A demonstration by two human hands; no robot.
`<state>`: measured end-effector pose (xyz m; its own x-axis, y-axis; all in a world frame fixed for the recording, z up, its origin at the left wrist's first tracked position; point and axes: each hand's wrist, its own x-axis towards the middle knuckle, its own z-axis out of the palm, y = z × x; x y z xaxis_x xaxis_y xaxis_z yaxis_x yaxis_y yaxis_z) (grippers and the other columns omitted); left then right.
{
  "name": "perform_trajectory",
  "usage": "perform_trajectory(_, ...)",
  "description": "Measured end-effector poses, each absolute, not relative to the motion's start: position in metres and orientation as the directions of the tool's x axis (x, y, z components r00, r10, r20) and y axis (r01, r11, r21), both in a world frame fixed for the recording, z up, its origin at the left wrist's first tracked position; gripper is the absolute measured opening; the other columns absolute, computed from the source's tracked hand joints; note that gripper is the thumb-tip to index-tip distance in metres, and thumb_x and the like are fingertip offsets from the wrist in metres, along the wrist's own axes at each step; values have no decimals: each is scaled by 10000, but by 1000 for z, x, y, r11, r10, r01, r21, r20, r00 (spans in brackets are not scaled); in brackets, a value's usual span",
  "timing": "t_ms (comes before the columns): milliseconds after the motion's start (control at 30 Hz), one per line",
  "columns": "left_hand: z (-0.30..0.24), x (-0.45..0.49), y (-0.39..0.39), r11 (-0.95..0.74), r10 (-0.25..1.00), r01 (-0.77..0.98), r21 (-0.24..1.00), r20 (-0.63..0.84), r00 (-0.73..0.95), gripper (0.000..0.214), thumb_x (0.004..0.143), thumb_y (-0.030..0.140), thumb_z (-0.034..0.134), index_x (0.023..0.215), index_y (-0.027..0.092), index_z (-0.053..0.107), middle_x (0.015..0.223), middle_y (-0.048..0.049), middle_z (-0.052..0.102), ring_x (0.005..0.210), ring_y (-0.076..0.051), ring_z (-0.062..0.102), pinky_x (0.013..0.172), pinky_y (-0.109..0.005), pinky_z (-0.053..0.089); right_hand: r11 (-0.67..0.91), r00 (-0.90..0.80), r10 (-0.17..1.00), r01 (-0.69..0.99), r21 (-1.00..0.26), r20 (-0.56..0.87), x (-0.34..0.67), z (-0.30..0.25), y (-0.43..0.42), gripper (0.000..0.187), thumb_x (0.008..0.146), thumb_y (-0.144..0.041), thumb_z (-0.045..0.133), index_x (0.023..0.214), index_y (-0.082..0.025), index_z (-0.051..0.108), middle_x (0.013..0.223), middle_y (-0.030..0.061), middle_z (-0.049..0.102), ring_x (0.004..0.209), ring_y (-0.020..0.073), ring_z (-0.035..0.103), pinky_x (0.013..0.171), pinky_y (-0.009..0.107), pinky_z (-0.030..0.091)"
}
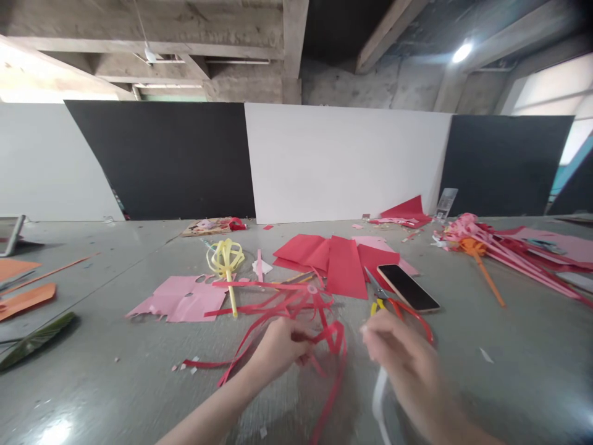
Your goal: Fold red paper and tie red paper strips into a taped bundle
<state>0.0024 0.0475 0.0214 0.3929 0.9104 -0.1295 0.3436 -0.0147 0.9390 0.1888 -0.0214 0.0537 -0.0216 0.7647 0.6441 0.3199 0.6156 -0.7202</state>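
Note:
My left hand (pixel 285 343) is closed, its fingertips pinching a red paper strip (pixel 336 337) that loops up and trails toward me. More red strips spread out beyond it, meeting at a small pinkish round piece (pixel 312 289). Blurred by motion, my right hand (pixel 403 355) is curled with its fingertips together. A thin white strip (pixel 380 402) hangs from under that hand, seemingly held in it. Just past the right hand lie scissors with yellow on the handle (pixel 380 303) and an orange-red loop (pixel 419 318), partly hidden by the hand.
A phone (pixel 407 287) lies beside red paper sheets (pixel 345 266). Left of them are a yellow paper-strip ball on a stick (pixel 226 259) and pink paper (pixel 180 300). Pink strips (pixel 504 247) and an orange stick piece (pixel 488 278) lie right. A green leaf-like piece (pixel 37 340) is far left.

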Motion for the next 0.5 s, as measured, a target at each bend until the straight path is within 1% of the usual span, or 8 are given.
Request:
perform_trajectory(33, 19, 1, 49, -36, 915, 363, 931, -115, 388, 35, 574, 173, 559, 584, 145, 577, 437, 29, 523, 432, -135, 513, 451, -226, 371, 531, 54, 829, 242, -813, 557, 190, 54, -18, 140, 854, -228, 460, 722, -208, 504, 595, -31, 454, 541, 104, 444, 504, 211, 374)
perform_trajectory(100, 17, 0, 51, -68, 923, 389, 919, -90, 374, 72, 580, 176, 558, 649, 158, 572, 455, 40, 538, 434, -141, 527, 449, -224, 380, 417, 131, 897, 64, -907, 422, 195, 57, -13, 167, 853, -290, 472, 712, -214, 521, 574, -39, 419, 529, 101, 403, 502, 213, 351)
perform_trajectory(167, 21, -3, 54, -92, 930, 417, 904, -72, 360, 39, 608, 202, 544, 618, 163, 542, 474, 35, 542, 459, -146, 541, 464, -226, 391, 361, 156, 926, -91, -928, 345, 201, 62, -9, 151, 835, -315, 503, 725, -219, 544, 595, -38, 415, 547, 100, 385, 517, 213, 347)
perform_trajectory(233, 32, -9, 58, -118, 938, 452, 884, -50, 342, 91, 642, 223, 521, 571, 166, 514, 490, 28, 533, 494, -145, 541, 491, -226, 388, 336, 167, 937, -189, -923, 307, 209, 68, -6, 107, 811, -318, 539, 757, -231, 569, 635, -33, 430, 562, 97, 383, 519, 211, 349)
perform_trajectory(300, 48, -18, 62, -147, 947, 493, 858, -22, 322, 108, 668, 230, 505, 579, 168, 506, 503, 34, 515, 513, -135, 519, 517, -224, 371, 335, 186, 937, -233, -913, 297, 217, 74, -5, 86, 796, -314, 558, 769, -237, 586, 667, -27, 443, 561, 95, 386, 500, 207, 346)
perform_trajectory(367, 67, -32, 65, -165, 951, 533, 830, -10, 310, 112, 694, 243, 490, 612, 170, 512, 522, 44, 494, 516, -123, 486, 524, -220, 348, 357, 226, 925, -240, -903, 306, 224, 79, -4, 78, 780, -305, 576, 770, -233, 603, 691, -20, 454, 557, 91, 391, 491, 207, 350)
perform_trajectory(433, 87, -48, 65, -169, 945, 574, 801, -34, 326, 107, 697, 253, 503, 637, 171, 535, 553, 46, 488, 531, -119, 468, 514, -213, 325, 377, 259, 913, -236, -896, 316, 231, 84, -3, 76, 759, -297, 597, 761, -224, 617, 696, -18, 457, 547, 84, 390, 487, 207, 354)
perform_trajectory(500, 104, -65, 62, -160, 926, 612, 775, -98, 366, 100, 680, 253, 530, 632, 171, 560, 575, 37, 510, 565, -129, 481, 521, -211, 333, 387, 273, 906, -229, -893, 323, 236, 88, -2, 73, 741, -293, 613, 745, -221, 626, 691, -19, 462, 530, 75, 385, 482, 208, 354)
